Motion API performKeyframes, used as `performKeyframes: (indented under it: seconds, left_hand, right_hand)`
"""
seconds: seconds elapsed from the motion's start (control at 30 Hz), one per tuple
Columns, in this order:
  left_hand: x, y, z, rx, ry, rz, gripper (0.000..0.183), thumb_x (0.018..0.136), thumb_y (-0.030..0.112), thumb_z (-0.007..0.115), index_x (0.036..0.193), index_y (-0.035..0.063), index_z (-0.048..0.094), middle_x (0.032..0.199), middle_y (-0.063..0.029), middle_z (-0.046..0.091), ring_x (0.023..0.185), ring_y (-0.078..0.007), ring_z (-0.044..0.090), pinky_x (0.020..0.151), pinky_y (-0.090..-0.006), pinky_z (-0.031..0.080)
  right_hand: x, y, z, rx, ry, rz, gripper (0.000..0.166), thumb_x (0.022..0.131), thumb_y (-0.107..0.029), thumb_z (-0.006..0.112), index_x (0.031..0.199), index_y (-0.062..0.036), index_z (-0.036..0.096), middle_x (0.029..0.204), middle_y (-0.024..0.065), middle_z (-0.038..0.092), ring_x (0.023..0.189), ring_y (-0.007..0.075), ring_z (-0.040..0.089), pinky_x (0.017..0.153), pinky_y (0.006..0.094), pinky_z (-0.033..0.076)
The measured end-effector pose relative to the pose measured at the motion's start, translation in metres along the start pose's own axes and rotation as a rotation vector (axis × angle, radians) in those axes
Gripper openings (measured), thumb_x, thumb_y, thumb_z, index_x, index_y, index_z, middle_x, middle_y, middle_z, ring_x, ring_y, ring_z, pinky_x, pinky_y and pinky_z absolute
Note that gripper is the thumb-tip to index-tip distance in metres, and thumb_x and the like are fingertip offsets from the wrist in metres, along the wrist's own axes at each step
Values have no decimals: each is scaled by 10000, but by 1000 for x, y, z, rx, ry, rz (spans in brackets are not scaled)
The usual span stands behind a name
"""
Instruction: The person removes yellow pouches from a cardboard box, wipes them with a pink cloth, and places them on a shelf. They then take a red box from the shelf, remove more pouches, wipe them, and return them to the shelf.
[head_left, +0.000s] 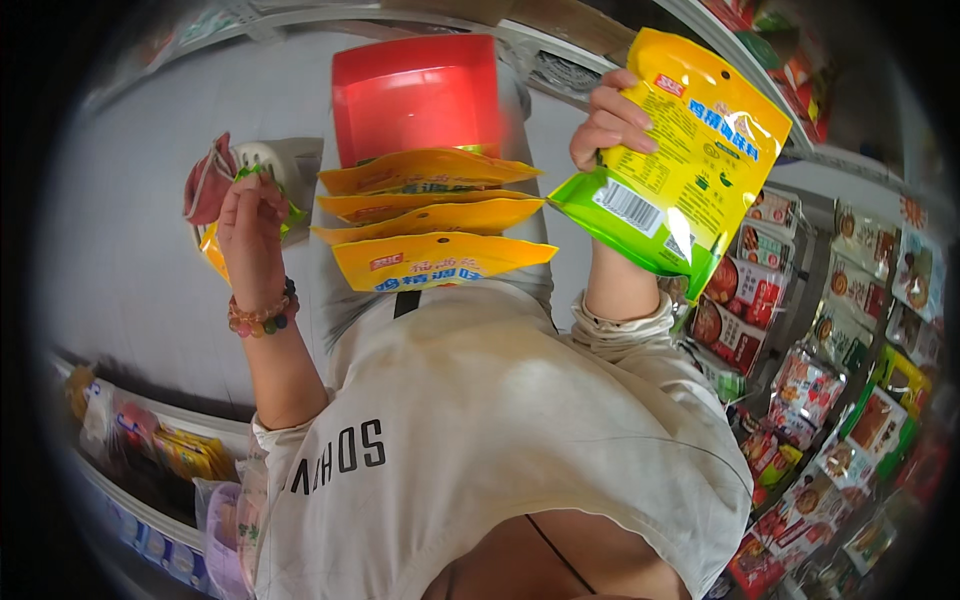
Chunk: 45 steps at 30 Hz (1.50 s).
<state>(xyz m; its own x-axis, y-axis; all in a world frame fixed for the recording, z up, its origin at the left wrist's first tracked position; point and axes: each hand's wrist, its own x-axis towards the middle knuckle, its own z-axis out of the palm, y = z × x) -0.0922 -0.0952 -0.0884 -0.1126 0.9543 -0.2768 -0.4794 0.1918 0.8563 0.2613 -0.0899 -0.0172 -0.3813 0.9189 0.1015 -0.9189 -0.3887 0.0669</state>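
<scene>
My right hand (615, 124) grips the edge of a yellow and green seasoning packet (690, 165), held up at the right with its barcode side showing. At the left, my left hand (256, 217) has its fingers bent together over a green piece of plastic or cloth (292, 217); whether it holds this, I cannot tell. Beside it are a pink cloth (208, 184) and a white slotted plastic item (266, 159). Several yellow packets (442, 259) stand in a row on my lap, against an open red box (416, 97).
Hanging food packets (750, 292) line the shelving on the right. A white shelf (585, 64) runs along the top. At the lower left, another shelf holds yellow packets (191, 452), near a lilac plastic basket (223, 536). Grey floor (135, 262) shows at the left.
</scene>
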Motion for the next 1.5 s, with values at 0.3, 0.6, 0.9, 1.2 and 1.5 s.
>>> performKeyframes:
  seconds: [0.3, 0.6, 0.9, 1.2, 1.5]
  left_hand:
    - [-11, 24, 74, 466, -304, 274, 182, 924, 148, 532, 995, 5, 620, 898, -47, 641, 853, -110, 588, 791, -235, 447]
    - [-14, 31, 70, 441, -633, -60, 308, 948, 226, 463, 1000, -22, 638, 972, -95, 665, 897, -133, 596, 834, -281, 449]
    - [-13, 38, 73, 469, -917, -212, 244, 907, 119, 452, 895, -56, 621, 922, -112, 674, 841, -143, 623, 793, -252, 482]
    - [-3, 31, 71, 432, -923, -175, 187, 911, 101, 480, 902, -33, 610, 882, -93, 672, 818, -125, 616, 763, -245, 483]
    - [14, 53, 102, 381, -1099, 48, 555, 856, 234, 609, 1343, 54, 414, 1161, -60, 554, 1077, -134, 508, 934, -289, 412]
  right_hand:
    - [-6, 5, 4, -26, -26, -42, 305, 922, -297, 443, 1058, -24, 437, 753, 14, 434, 585, 93, 511, 767, 296, 389]
    - [-1, 5, 6, 44, -74, 44, 293, 930, -297, 429, 1045, -29, 447, 743, 9, 443, 558, 86, 516, 750, 291, 394]
    - [3, 6, 3, 60, -91, 89, 270, 938, -300, 422, 1021, -45, 455, 722, 4, 448, 527, 84, 518, 736, 291, 399]
    - [6, 15, 8, 58, -42, 53, 325, 914, -308, 462, 1054, -14, 447, 755, 24, 449, 618, 101, 529, 769, 292, 392]
    - [34, -12, 9, -511, 163, -246, 604, 855, -557, 430, 1073, -6, 547, 933, 185, 550, 811, 304, 552, 749, 427, 463]
